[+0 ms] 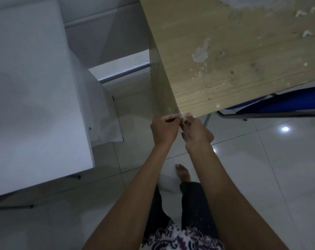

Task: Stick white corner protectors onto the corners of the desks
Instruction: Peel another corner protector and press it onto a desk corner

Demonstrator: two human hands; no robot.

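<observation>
Both hands meet at the wooden bench's (225, 56) near corner, at 6 o'clock from its top. The left hand (164, 129) and right hand (196, 132) pinch a small white corner protector (183, 117) against that corner. Spare protectors (308, 22) lie at 1 o'clock.

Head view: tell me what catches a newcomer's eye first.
Both hands, left hand and right hand, meet at the near corner of the wooden desk, pinching a small white protector. More protectors lie on the desk's far right; a white desk fills the left.
</observation>
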